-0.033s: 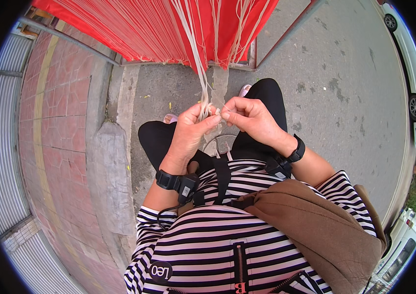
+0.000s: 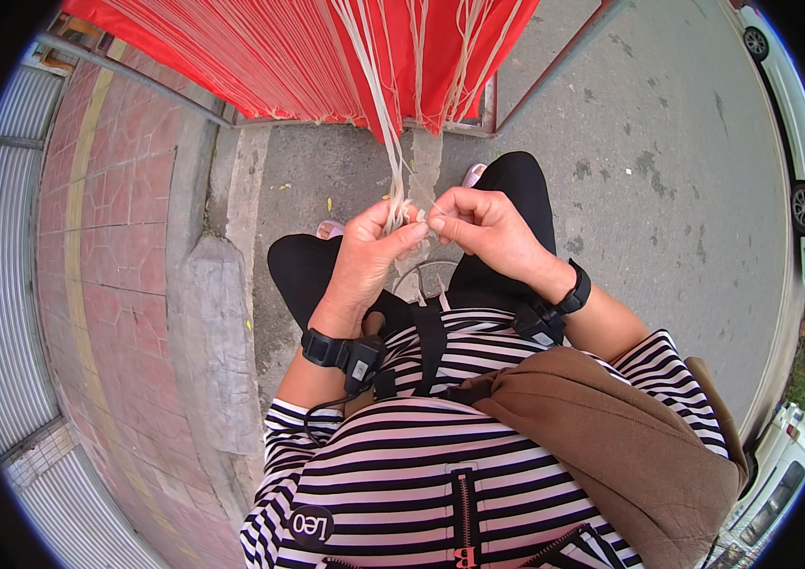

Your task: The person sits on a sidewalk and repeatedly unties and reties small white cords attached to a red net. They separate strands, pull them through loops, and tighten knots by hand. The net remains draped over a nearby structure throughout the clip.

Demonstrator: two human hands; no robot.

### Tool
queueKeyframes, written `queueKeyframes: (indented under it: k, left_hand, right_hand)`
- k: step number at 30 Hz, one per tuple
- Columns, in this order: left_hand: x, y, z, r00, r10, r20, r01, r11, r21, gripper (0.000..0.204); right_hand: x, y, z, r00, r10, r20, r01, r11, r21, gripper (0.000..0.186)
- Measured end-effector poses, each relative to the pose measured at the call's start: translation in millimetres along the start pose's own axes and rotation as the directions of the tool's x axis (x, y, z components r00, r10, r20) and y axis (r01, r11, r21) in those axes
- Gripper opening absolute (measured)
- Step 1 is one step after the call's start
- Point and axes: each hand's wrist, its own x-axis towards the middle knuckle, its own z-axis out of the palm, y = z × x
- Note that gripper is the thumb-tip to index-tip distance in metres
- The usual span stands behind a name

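Observation:
A bundle of thin cream strands [image 2: 393, 161] hangs from the frame ahead and runs down into my left hand [image 2: 366, 248]. The fingers of that hand are closed round the strands, with their looped ends bunched at the fingertips. My right hand [image 2: 486, 232] meets it from the right, thumb and forefinger pinched together at the strand ends. A single thin strand seems to stick up from this pinch. Exactly how the ends are looped or knotted between the fingertips is too small to make out.
Red cloth [image 2: 317, 57] with many pale strands hangs in a metal frame [image 2: 559, 71] just ahead. My knees in black trousers [image 2: 516, 185] flank my hands. A stone kerb [image 2: 217, 341] and paving [image 2: 118, 284] lie left; parked cars [image 2: 786, 104] line the far right.

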Motion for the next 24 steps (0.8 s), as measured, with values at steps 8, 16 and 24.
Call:
queueKeyframes:
  k: [8,16,24]
  left_hand:
    - [-1.9,1.8,3.2,1.000,-0.026,-0.014,0.026,0.999,-0.046,0.018]
    - [-2.7,2.0,1.9,0.999,-0.027,0.035,0.029,0.998,-0.060,0.021]
    - [-4.0,0.2,-1.4,1.000,0.000,0.019,0.002,0.995,-0.104,0.017]
  right_hand:
    - [0.2,5.8,-2.7,0.999,0.032,0.016,-0.032,0.998,0.052,0.013]
    - [-0.7,7.4,-5.1,0.994,0.090,0.063,-0.096,0.990,0.100,0.016]
    - [-1.1,4.0,-4.9,0.994,0.082,0.072,-0.090,0.990,0.111,0.016]
